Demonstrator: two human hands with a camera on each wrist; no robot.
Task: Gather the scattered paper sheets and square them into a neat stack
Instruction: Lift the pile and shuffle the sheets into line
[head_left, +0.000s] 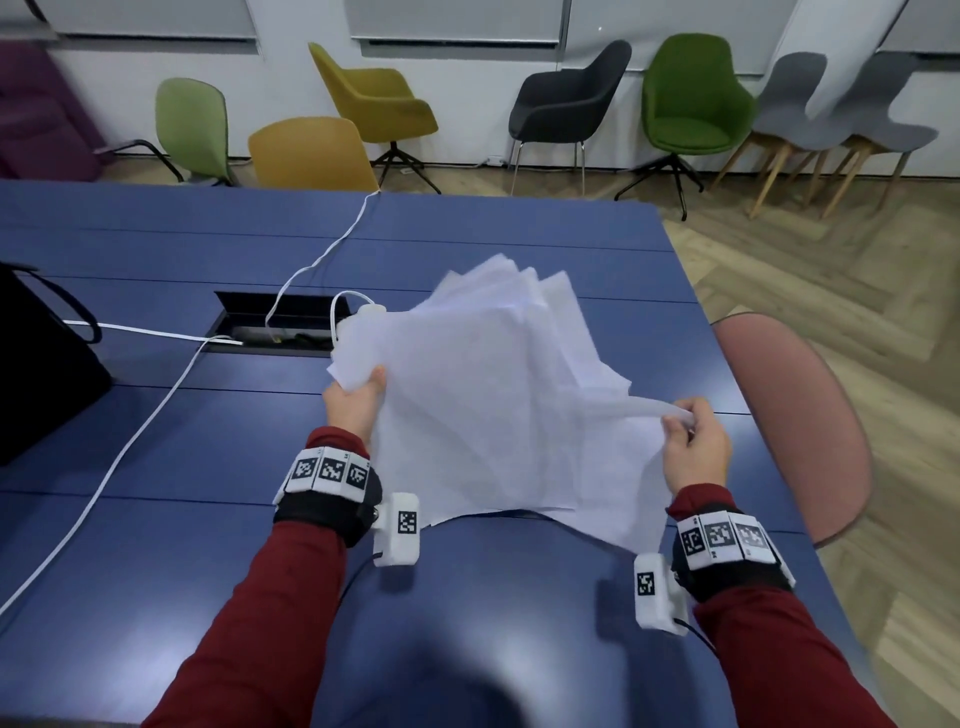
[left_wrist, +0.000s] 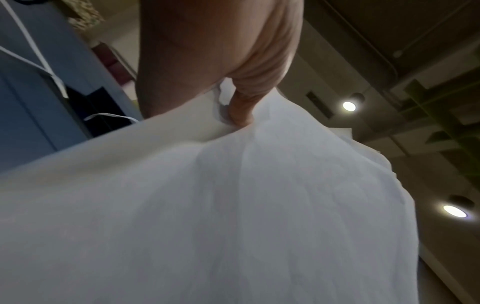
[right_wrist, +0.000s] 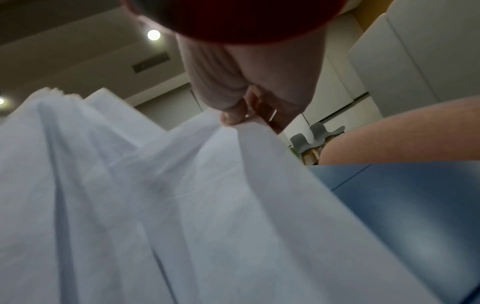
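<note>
A fanned bundle of several white paper sheets (head_left: 498, 395) hangs lifted above the blue table (head_left: 156, 441), its corners splayed at different angles toward the far side. My left hand (head_left: 358, 400) pinches the bundle's left corner, thumb on top; the left wrist view shows the sheets (left_wrist: 233, 205) draping down from that pinch (left_wrist: 239, 111). My right hand (head_left: 693, 441) pinches the right corner, which bends upward. In the right wrist view the paper (right_wrist: 155, 205) folds in ridges below those fingers (right_wrist: 233, 117). The bundle's near edge droops close to the table.
White cables (head_left: 130, 441) run across the table's left half to an open cable hatch (head_left: 280, 327) behind the paper. A black bag (head_left: 36, 364) stands at the left edge. A pink chair (head_left: 795, 415) sits by the right edge; more chairs line the far wall.
</note>
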